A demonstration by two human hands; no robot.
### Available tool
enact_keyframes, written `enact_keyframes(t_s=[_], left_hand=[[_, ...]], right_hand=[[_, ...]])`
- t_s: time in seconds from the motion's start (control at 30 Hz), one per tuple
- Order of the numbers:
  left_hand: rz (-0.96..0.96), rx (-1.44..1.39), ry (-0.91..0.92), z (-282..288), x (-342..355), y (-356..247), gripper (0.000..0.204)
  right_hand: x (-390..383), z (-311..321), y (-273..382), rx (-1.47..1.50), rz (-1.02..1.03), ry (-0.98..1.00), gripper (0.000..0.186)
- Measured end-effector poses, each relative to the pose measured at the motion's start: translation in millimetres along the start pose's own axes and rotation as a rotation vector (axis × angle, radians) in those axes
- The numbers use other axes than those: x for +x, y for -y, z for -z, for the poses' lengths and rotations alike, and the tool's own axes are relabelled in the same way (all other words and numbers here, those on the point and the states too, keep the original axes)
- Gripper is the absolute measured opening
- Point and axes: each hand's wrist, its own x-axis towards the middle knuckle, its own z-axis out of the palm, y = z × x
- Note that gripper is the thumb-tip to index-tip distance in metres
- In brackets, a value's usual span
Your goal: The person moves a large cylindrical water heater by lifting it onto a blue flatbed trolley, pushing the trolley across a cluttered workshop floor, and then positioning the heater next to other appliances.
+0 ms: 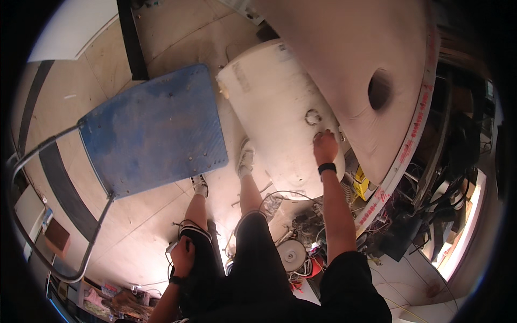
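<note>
A large off-white cylindrical tank (269, 102) lies on its side on the floor in front of me. My right hand (326, 146) is at its right end with the fingers curled in against the surface; whatever they grip, if anything, is hidden. Just beyond that hand, a dark-edged round opening (313, 117) shows in the tank's shell. Low beside my left thigh, my left hand (183, 255) is closed. A thin dark cable (170, 261) loops next to it, and a small pale edge shows by the fingers, too little to name.
A blue flatbed trolley (156, 129) with a metal handle (89, 253) stands to the left. At upper right looms a big pale panel (355, 59) with a hole. Tangled wires, machine parts and a yellow box (362, 183) crowd the right side.
</note>
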Motion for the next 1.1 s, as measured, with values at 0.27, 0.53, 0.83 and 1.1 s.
enact_keyframes(t_s=[0.27, 0.53, 0.83, 1.1], left_hand=[[-0.086, 0.068, 0.173, -1, 29, -45, 0.013], [-0.4, 0.133, 0.247, -8, 136, -170, 0.017], [-0.89, 0.22, -0.077, -12, 302, -316, 0.024], [-0.698, 0.3, -0.507, 62, 522, -354, 0.046]], right_hand=[[-46, 9, 22, 0.322, 0.173, 0.178, 0.025], [-82, 11, 44, 0.53, 0.106, 0.294, 0.03], [-140, -32, -50, 1.176, -0.431, -0.089, 0.011], [-229, -137, -180, 1.068, -1.299, 0.007, 0.035]])
